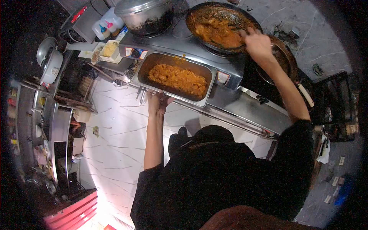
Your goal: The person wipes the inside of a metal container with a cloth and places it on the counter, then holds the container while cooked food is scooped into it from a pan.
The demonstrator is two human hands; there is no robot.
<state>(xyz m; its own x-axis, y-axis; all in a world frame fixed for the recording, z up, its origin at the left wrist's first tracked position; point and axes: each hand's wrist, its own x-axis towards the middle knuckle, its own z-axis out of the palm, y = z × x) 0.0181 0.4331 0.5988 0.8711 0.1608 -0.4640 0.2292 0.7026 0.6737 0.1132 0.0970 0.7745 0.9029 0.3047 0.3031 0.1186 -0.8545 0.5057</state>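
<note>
A rectangular steel pan [210, 96] holds chunky orange-brown food [178, 79] and sits at the front of the stove. My left hand [157, 102] grips its near edge from below, fingers closed on the rim. Behind it to the right, a wide dark wok [243, 20] is tilted a little, with orange sauce [218, 32] smeared inside. My right hand [256, 41] is at the wok's right rim, slightly blurred; what its fingers hold, if anything, I cannot make out.
A large lidded pot [145, 17] stands at the back left of the stove. Left of it are a container of yellow food [111, 50] and squeeze bottles [103, 30]. A second dark pan [281, 61], with a pale handle [306, 94] nearby, lies under my right forearm.
</note>
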